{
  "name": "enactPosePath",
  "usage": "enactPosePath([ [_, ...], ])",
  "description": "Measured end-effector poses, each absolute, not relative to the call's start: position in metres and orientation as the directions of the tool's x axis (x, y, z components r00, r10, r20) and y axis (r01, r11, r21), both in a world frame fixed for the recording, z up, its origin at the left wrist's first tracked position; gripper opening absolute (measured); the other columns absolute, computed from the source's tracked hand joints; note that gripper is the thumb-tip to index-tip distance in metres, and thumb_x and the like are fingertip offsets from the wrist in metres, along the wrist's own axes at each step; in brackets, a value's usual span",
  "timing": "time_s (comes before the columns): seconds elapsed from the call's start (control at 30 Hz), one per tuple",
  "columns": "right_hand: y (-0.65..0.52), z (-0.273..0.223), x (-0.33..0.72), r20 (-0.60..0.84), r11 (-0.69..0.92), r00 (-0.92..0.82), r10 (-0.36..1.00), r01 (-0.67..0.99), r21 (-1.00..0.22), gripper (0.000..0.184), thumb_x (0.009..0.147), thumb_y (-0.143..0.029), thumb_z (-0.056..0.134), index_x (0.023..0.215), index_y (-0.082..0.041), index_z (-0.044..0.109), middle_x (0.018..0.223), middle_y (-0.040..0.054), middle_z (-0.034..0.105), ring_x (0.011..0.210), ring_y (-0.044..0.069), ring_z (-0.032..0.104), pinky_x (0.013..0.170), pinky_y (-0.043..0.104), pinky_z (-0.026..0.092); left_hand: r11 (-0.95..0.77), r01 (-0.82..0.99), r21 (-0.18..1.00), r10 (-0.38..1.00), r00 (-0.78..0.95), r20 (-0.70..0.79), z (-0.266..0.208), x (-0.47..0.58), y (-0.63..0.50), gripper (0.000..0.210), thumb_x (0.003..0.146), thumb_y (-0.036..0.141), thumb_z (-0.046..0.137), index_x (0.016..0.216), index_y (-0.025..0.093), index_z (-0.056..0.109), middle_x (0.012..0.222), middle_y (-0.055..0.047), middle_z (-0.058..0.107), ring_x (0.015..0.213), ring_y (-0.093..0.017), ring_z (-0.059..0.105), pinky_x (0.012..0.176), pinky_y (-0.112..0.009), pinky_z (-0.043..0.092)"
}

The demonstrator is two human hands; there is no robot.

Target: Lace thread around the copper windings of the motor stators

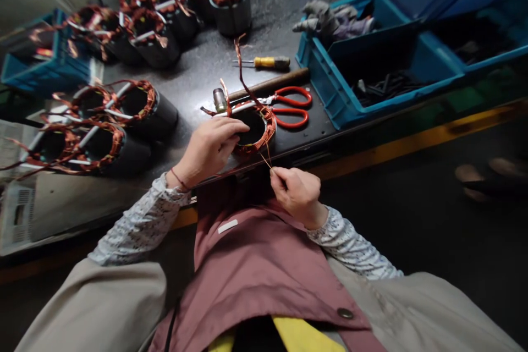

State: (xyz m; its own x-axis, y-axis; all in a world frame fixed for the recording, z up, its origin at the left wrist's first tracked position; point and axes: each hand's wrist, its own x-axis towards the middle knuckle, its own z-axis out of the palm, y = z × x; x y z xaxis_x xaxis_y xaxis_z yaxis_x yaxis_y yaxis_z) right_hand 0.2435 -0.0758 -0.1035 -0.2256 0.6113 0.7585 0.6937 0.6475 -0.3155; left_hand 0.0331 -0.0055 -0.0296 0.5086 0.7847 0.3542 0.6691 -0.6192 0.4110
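The right grip [295, 192] is pinched on a thin, taut, golden strand [266, 161], which runs up to a round wound part [270, 126] just beyond it. That part stands at the near edge of the table [192, 74], its dark hollow ringed by lumpy, reddish copper windings, with twisted wire ends poking upward and a smooth white tube [241, 106] lying across the far rim. The left grip [218, 143] rests on the ring's left side, fingers loosely bent over the opening; I cannot tell whether it grasps the windings.

Past both grips lie scissors [278, 100] with glossy red looped handles, a hammer [268, 84] with a round wooden shaft, and a screwdriver [266, 62] with a yellow-and-black handle. Left of the left grip stand more wound cylinders [159, 115], smooth-walled and dark grey. Beyond the right grip, to its right, is a hard blue plastic bin [324, 88].
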Motion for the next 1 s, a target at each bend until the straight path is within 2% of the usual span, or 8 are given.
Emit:
enactPosePath([
  [0.23,-0.057,-0.101,0.224,0.757,0.640,-0.227,0.613,0.705,-0.306,0.010,0.093,-0.015,0.056,0.085,-0.013,0.063,0.059,0.0017,0.064,0.049,0.011,0.054,0.050,0.027,0.035,-0.718,0.620,0.317,0.675,0.731,0.098,-0.019,0.043,0.021,0.034,0.089,0.013,0.041,0.112,0.016,0.067,0.118,-0.008,0.069,0.108,-0.020,0.064,0.092,-0.033,0.050],
  [0.37,-0.056,-0.094,0.220,0.722,0.629,-0.257,0.642,0.715,-0.305,0.020,0.095,-0.018,0.052,0.084,-0.012,0.066,0.059,0.0028,0.066,0.050,0.012,0.057,0.052,0.027,0.037,-0.728,0.633,0.261,0.592,0.774,-0.225,-0.012,0.051,0.041,0.021,0.085,0.014,0.050,0.087,0.020,0.070,0.086,-0.002,0.072,0.077,-0.014,0.064,0.070,-0.024,0.046],
  [0.53,-0.069,-0.091,0.238,0.403,0.493,-0.314,0.860,0.718,-0.492,0.024,0.097,-0.022,0.047,0.096,-0.012,0.069,0.074,0.0078,0.074,0.060,0.017,0.068,0.057,0.027,0.045,-0.720,0.681,0.130,0.655,0.730,-0.197,-0.002,0.054,0.046,0.020,0.084,0.017,0.049,0.073,0.016,0.066,0.071,-0.004,0.064,0.064,-0.014,0.055,0.058,-0.025,0.035],
  [0.63,-0.064,-0.086,0.252,0.202,0.333,-0.269,0.942,0.660,-0.674,0.026,0.092,-0.026,0.052,0.109,-0.014,0.068,0.103,0.0140,0.074,0.091,0.025,0.071,0.078,0.035,0.054,-0.615,0.723,0.316,0.738,0.668,-0.092,0.005,0.053,0.043,0.019,0.082,0.019,0.050,0.074,0.015,0.066,0.067,-0.002,0.063,0.061,-0.012,0.054,0.060,-0.024,0.038],
  [0.73,-0.053,-0.073,0.255,0.228,0.241,-0.082,0.970,0.235,-0.942,0.044,0.089,-0.033,0.057,0.130,-0.019,0.057,0.135,0.0124,0.059,0.124,0.025,0.056,0.102,0.041,0.047,-0.342,0.665,0.665,0.821,0.556,-0.134,0.011,0.054,0.039,0.017,0.081,0.021,0.050,0.073,0.013,0.063,0.061,-0.001,0.060,0.055,-0.009,0.051,0.055,-0.021,0.038],
  [0.83,-0.050,-0.055,0.249,0.147,0.129,-0.084,0.986,-0.188,-0.974,0.036,0.090,-0.035,0.055,0.124,-0.023,0.060,0.118,0.0076,0.068,0.109,0.021,0.064,0.094,0.040,0.051,-0.043,0.437,0.898,0.888,0.429,-0.167,0.014,0.058,0.035,0.015,0.083,0.024,0.050,0.076,0.014,0.059,0.059,0.000,0.059,0.045,-0.006,0.043,0.045,-0.018,0.034],
  [0.9,-0.054,-0.046,0.246,0.143,0.112,-0.216,0.966,-0.150,-0.982,0.021,0.086,-0.028,0.058,0.103,-0.021,0.068,0.094,0.0046,0.071,0.088,0.018,0.066,0.081,0.035,0.054,0.015,0.288,0.958,0.909,0.396,-0.133,0.014,0.063,0.029,0.014,0.084,0.024,0.050,0.077,0.014,0.057,0.064,-0.001,0.063,0.041,-0.005,0.041,0.041,-0.017,0.033],
  [1.0,-0.063,-0.042,0.249,0.318,0.368,-0.289,0.903,0.136,-0.920,0.009,0.080,-0.013,0.060,0.079,-0.019,0.066,0.077,0.0023,0.066,0.080,0.017,0.058,0.078,0.035,0.051,-0.053,0.269,0.962,0.857,0.506,-0.095,0.006,0.074,0.014,0.013,0.084,0.023,0.052,0.077,0.015,0.059,0.070,-0.003,0.068,0.043,-0.006,0.049,0.042,-0.017,0.038],
])
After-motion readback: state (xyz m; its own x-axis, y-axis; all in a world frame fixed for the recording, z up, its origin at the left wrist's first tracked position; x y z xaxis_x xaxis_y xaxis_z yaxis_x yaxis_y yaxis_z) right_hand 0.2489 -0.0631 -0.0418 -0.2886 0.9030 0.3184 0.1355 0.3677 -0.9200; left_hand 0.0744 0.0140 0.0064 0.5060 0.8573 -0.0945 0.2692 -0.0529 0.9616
